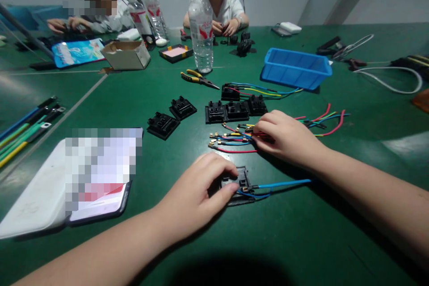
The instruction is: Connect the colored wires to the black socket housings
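My left hand [211, 183] is closed around the edge of a black plastic socket part [241, 178] lying on the green table. A thick blue wire [284, 183] and a thinner blue one run from that part to the right. Beyond it, my right hand [279, 136] reaches into a loose bunch of coloured wires [228, 140] with brass terminals, its fingers pinched together on them. Which wire they grip is hidden. Behind the bunch sit several more black socket parts [237, 111], one with wires attached [230, 91]. Two others [163, 124] rest to the left.
Pliers [200, 79] with yellow handles lie before a water bottle [203, 31]. A blue bin [296, 69] stands back right. At left are a phone in an opened case [103, 178] and thick cables [30, 129]. Two people sit across the table, near a cardboard box [126, 55].
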A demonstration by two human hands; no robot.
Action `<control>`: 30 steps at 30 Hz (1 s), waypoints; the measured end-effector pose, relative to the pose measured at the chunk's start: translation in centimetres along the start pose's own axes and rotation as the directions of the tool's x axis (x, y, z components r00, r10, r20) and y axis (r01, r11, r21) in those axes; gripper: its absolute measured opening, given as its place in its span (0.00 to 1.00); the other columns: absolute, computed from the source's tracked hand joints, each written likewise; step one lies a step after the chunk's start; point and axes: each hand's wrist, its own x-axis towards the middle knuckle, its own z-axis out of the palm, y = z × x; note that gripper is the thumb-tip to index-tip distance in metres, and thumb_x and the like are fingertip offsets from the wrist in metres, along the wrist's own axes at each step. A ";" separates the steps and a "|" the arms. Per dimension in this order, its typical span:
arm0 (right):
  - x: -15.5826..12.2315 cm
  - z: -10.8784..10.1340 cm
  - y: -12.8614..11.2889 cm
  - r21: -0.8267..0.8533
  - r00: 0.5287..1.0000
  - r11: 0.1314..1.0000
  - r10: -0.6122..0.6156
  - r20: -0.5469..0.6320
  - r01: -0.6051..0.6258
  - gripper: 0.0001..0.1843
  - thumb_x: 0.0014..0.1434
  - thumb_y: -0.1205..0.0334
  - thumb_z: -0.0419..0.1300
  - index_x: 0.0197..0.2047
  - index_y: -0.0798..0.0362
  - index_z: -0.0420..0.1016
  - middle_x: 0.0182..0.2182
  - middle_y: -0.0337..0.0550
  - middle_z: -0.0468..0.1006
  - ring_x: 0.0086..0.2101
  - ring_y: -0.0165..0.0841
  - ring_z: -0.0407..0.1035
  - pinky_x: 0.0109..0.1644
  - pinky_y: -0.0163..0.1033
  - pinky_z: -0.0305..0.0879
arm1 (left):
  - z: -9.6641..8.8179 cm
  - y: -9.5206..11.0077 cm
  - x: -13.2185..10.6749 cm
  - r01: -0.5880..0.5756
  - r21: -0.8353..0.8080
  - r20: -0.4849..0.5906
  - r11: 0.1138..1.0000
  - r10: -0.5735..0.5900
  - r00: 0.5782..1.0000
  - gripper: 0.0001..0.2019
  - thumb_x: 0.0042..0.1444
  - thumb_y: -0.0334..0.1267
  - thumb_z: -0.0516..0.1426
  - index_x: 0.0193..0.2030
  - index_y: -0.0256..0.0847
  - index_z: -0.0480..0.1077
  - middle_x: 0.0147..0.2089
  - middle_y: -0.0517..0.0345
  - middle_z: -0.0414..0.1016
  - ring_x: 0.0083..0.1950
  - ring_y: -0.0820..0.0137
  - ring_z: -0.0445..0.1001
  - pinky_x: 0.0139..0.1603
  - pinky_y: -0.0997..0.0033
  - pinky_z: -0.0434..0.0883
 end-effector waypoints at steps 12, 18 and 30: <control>-0.1 0.4 0.1 0.011 0.981 0.986 -0.162 -0.109 0.164 0.15 0.63 0.52 0.58 0.42 0.56 0.75 0.37 0.50 0.77 0.39 0.40 0.66 0.42 0.44 0.64 | 0.2 0.0 0.1 0.002 0.002 -0.011 1.000 -0.002 1.000 0.06 0.63 0.36 0.55 0.46 0.42 0.69 0.47 0.58 0.72 0.50 0.69 0.69 0.52 0.68 0.66; -0.1 0.7 0.2 0.055 0.978 0.980 -0.186 -0.093 0.191 0.09 0.64 0.62 0.56 0.42 0.55 0.76 0.39 0.50 0.78 0.40 0.39 0.66 0.43 0.43 0.63 | 0.1 0.0 0.1 0.003 0.006 -0.005 1.000 -0.003 1.000 0.06 0.63 0.36 0.55 0.46 0.41 0.69 0.47 0.58 0.72 0.50 0.69 0.69 0.53 0.68 0.66; -0.2 0.6 0.3 0.027 0.990 0.994 -0.106 -0.088 0.109 0.07 0.62 0.60 0.60 0.40 0.52 0.78 0.42 0.48 0.78 0.43 0.41 0.67 0.46 0.46 0.63 | 0.1 0.1 0.0 0.012 0.006 -0.008 1.000 -0.012 1.000 0.07 0.63 0.36 0.55 0.47 0.41 0.68 0.48 0.57 0.73 0.51 0.68 0.69 0.54 0.66 0.66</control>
